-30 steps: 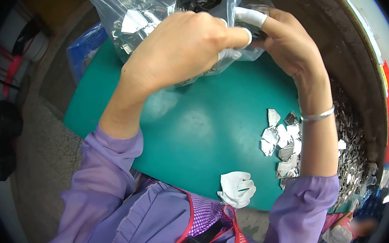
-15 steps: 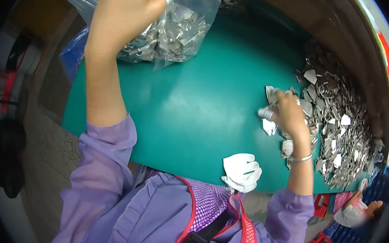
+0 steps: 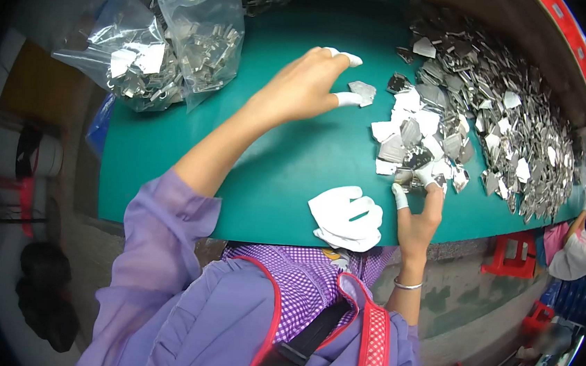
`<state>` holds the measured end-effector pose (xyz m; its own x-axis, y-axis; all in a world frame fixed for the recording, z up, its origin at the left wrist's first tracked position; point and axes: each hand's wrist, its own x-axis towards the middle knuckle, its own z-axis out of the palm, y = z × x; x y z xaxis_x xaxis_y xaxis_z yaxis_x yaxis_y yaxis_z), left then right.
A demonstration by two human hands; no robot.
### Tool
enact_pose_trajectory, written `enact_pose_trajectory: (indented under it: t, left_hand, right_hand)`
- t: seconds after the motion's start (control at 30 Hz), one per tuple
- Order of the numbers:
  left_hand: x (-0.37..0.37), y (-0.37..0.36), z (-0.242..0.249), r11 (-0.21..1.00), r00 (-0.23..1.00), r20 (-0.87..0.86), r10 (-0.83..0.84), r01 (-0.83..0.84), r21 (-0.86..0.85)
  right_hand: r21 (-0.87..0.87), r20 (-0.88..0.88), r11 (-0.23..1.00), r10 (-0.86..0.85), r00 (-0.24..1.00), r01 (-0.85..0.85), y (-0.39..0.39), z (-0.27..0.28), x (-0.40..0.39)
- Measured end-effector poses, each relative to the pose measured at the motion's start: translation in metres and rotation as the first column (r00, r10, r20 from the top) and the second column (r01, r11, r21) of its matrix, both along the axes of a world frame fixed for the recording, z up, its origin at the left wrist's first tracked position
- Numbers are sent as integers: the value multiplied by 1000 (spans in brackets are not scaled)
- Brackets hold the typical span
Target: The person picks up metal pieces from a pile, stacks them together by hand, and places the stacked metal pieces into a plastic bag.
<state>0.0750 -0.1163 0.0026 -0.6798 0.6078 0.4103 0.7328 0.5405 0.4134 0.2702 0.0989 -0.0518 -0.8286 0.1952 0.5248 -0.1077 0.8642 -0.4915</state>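
Over the middle of the green table (image 3: 265,180), my left hand (image 3: 308,87) has thumb and fingers apart, with white covers on the fingertips. Beside its thumb tip lies a single grey metal piece (image 3: 363,93); whether they touch is unclear. My right hand (image 3: 419,218), with a bracelet at the wrist, is at the near edge of a small heap of flat metal pieces (image 3: 409,134). Its covered thumb and finger are around a shiny piece (image 3: 410,179) there. White gloves (image 3: 347,217) lie at the table's near edge.
Clear plastic bags of metal parts (image 3: 204,43) stand at the back left. A large pile of metal pieces (image 3: 519,147) covers the right side. Beyond the table are a red stool (image 3: 512,254) and another person (image 3: 572,253) at far right.
My left hand has come away from the bags to the table's middle, its fingers apart. My right hand has shifted to the heap's near edge. The camera view has turned.
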Motion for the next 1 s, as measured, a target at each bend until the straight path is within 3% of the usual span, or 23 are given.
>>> enact_pose_trajectory:
  t: [0.03,0.13,0.2,0.27,0.37,0.43,0.57,0.6,0.63,0.67,0.77,0.83,0.87,0.9,0.93,1.0]
  left_hand:
    - [-8,14,-14,1000,1000,21,7,-7,-29]
    - [-19,40,-35,980,996,85,-18,34,-195]
    - [-22,46,-37,939,989,140,-39,84,-333]
    - [-23,46,-35,938,974,226,-31,106,-329]
    - [-12,42,-33,963,977,211,15,43,-266]
    - [2,39,-25,996,944,328,-30,57,-74]
    - [31,33,-25,997,968,240,-66,54,57]
    - [39,31,-23,996,973,218,-68,55,65]
    - [47,30,-20,996,978,197,-70,57,74]
    - [53,28,-18,994,974,205,-95,82,69]
    - [62,27,-20,989,951,279,-132,108,98]
    - [68,27,-9,995,720,688,-93,34,99]
    - [71,25,-20,938,535,795,-286,-13,346]
    - [72,23,-26,872,265,868,-420,-146,467]
    - [70,20,-30,793,-5,832,-554,-307,526]
    - [66,16,-38,682,-305,631,-713,-510,524]
  right_hand:
    - [-151,-1,988,-28,1000,27,0,-7,4]
    - [-252,22,966,-62,998,66,4,-3,7]
    - [-264,97,955,-115,989,137,5,-2,5]
    - [-104,-45,986,-132,990,126,4,-5,2]
    - [-5,6,993,-120,993,121,5,-5,4]
    - [76,52,990,-120,991,116,5,-7,5]
    - [-81,-21,984,-158,987,156,4,-15,9]
    - [-192,-80,969,-170,982,152,5,-12,9]
    - [-515,-21,844,-188,982,151,7,-17,10]
    - [-705,-53,703,-184,981,94,6,-15,8]
    - [-962,-32,272,-66,997,-13,11,-1,8]
    - [-999,1,47,32,999,0,10,3,7]
    - [-999,-16,-32,70,997,-13,9,2,6]
    - [-995,-33,-92,97,995,-24,8,2,6]
    - [-987,-60,-154,123,991,-40,5,2,3]
    - [-983,-47,-183,125,991,-24,0,7,-1]
